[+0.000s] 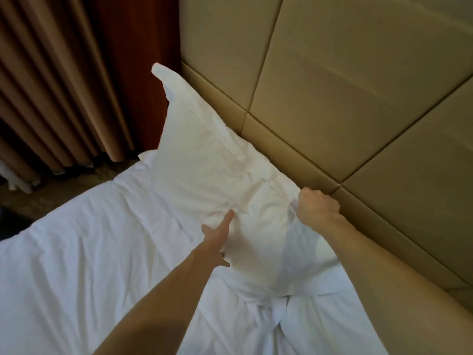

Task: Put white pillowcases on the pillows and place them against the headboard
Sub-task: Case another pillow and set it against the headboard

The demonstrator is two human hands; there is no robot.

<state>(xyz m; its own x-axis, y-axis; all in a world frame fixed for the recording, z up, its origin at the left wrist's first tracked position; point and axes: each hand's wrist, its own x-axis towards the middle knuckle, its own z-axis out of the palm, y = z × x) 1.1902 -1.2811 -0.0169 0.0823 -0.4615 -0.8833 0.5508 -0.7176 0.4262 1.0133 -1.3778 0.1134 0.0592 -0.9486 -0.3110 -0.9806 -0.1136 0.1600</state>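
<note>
Seen from the head camera, a person is leaning over a bed and working on a pillow [217, 162] that is already wearing its white pillowcase. The pillow is lying on the white bedding [89, 239] at the far side of the bed, its long right edge touching the padded tan headboard [332, 85] and its far corner sticking up at the headboard's left end.

The left hand [220, 235] is reaching forward with fingers straight and spread, its index finger pressing into the pillow's near left face. The right hand [317, 206] is curling into a fist at the pillow's right edge, just beside the headboard, and is pinching a fold of the white cover there. Both bare forearms are stretching in from the near edge of the picture.

White fabric is bunching into a knot-like fold [277, 311] at the pillow's near end. Whether it belongs to the bedding or to the pillowcase cannot be told.

Far left, a pleated brown curtain [51, 85] is hanging beside a reddish wooden panel [138, 60], with dark carpet [38, 198] showing below them.
</note>
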